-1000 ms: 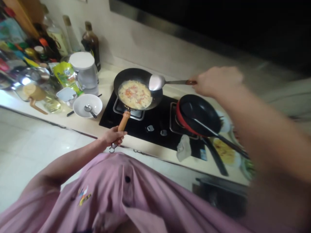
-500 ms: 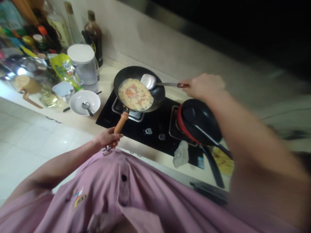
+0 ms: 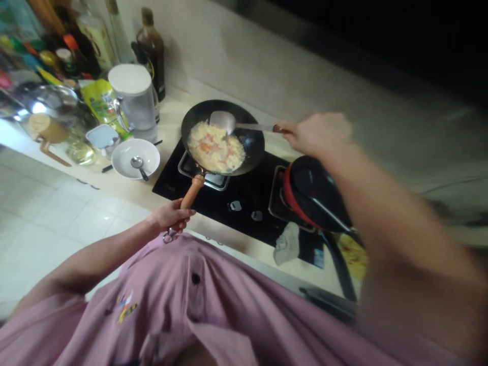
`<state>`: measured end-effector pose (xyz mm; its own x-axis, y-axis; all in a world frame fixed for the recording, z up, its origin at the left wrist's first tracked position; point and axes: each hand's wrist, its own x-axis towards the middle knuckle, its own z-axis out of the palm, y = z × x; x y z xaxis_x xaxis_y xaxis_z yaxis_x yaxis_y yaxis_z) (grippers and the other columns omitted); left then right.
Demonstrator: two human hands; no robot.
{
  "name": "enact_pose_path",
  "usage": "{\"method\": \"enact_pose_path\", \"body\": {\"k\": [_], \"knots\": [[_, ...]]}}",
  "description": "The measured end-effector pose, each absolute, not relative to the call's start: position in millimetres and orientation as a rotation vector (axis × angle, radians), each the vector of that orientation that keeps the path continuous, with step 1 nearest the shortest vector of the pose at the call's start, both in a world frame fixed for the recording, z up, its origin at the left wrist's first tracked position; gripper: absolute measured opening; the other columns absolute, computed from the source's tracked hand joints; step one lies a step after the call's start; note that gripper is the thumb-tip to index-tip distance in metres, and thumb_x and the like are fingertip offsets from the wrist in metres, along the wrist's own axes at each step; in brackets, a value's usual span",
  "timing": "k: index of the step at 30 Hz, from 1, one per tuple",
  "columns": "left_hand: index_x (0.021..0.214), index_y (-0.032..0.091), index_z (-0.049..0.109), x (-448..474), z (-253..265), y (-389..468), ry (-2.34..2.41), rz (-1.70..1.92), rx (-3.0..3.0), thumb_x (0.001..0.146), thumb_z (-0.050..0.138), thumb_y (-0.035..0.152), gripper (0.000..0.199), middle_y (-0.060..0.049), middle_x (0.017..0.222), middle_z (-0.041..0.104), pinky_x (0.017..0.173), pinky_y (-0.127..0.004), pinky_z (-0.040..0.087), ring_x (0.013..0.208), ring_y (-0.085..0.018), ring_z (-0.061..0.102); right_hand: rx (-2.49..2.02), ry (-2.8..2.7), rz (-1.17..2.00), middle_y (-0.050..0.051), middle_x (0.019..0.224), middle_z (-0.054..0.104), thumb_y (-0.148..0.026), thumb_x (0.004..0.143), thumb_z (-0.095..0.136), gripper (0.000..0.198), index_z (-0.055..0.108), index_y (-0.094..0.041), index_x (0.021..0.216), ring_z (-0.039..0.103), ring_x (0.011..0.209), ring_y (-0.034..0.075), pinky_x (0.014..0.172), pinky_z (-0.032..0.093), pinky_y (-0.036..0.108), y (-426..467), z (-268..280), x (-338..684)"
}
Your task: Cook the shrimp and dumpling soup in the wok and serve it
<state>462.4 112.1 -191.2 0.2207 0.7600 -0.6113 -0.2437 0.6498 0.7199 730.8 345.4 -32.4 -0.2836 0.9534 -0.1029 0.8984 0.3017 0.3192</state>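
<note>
My left hand (image 3: pixel 173 215) is closed around the wooden handle of a black wok (image 3: pixel 253 147), which sits on the left burner. Inside the wok lies a pale yellow, egg-like mixture with orange-red bits (image 3: pixel 217 148), some liquid showing at its edge. My right hand (image 3: pixel 310 133) grips the brown end of a metal spatula (image 3: pixel 223 122). The spatula's blade is at the far edge of the food, inside the wok; whether it presses into the food I cannot tell for sure.
On the right burner stands a red pan (image 3: pixel 293 195) with a black inside and a utensil across it. A cloth (image 3: pixel 286 244) lies at the hob's front edge. Left of the hob are a white bowl (image 3: pixel 122 161) with a spoon, a lidded water jug (image 3: pixel 133 109) and several bottles.
The spatula blade has moved left over the far edge of the food and turned. The food's surface looks more broken up. My left hand keeps its hold on the wok handle.
</note>
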Motion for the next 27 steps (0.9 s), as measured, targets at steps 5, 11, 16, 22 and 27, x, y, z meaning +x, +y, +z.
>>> {"method": "enact_pose_path", "body": {"k": [5,11,16,22,27], "knots": [[0.092,0.022,0.04,462.6,-189.3,112.6,1.142,0.739,0.527,0.07,0.085,0.035,0.052,0.009,0.057,0.05,0.034,-0.02,0.043,0.037,-0.007,0.045,1.82,2.163,0.393,0.02,0.131,0.061,-0.045,0.101,0.05,0.041,0.063,-0.025,0.134,0.057,0.121,0.038,0.086,0.04,0.048,329.4,3.4,734.7],[0.092,0.021,0.041,463.6,-185.9,113.4,1.109,0.738,0.548,0.073,0.083,0.033,0.048,0.009,0.058,0.05,0.036,-0.02,0.045,0.039,-0.006,0.046,1.804,2.112,0.433,0.018,0.134,0.059,-0.054,0.099,0.05,0.047,0.065,-0.025,0.133,0.058,0.12,0.039,0.083,0.043,0.044,312.5,21.6,717.6],[0.09,0.021,0.04,464.7,-188.1,115.1,1.099,0.73,0.542,0.08,0.077,0.027,0.039,0.009,0.057,0.049,0.037,-0.02,0.044,0.039,-0.007,0.045,1.799,2.085,0.363,0.019,0.13,0.061,-0.03,0.098,0.059,0.035,0.067,-0.023,0.131,0.054,0.123,0.043,0.086,0.044,0.049,299.3,15.5,677.6],[0.086,0.021,0.039,466.6,-190.8,117.4,1.121,0.717,0.563,0.081,0.078,0.028,0.039,0.008,0.055,0.049,0.037,-0.018,0.043,0.039,-0.007,0.046,1.764,2.042,0.417,0.019,0.121,0.065,-0.02,0.094,0.063,0.03,0.073,-0.017,0.122,0.058,0.12,0.042,0.085,0.047,0.05,293.6,21.8,637.5],[0.086,0.022,0.038,468.1,-192.1,117.5,1.114,0.704,0.562,0.085,0.074,0.026,0.036,0.009,0.054,0.049,0.038,-0.018,0.042,0.039,-0.007,0.046,1.739,2.062,0.467,0.018,0.117,0.065,-0.014,0.092,0.063,0.026,0.074,-0.012,0.116,0.059,0.119,0.041,0.084,0.048,0.05,295.0,16.7,617.6]]}}
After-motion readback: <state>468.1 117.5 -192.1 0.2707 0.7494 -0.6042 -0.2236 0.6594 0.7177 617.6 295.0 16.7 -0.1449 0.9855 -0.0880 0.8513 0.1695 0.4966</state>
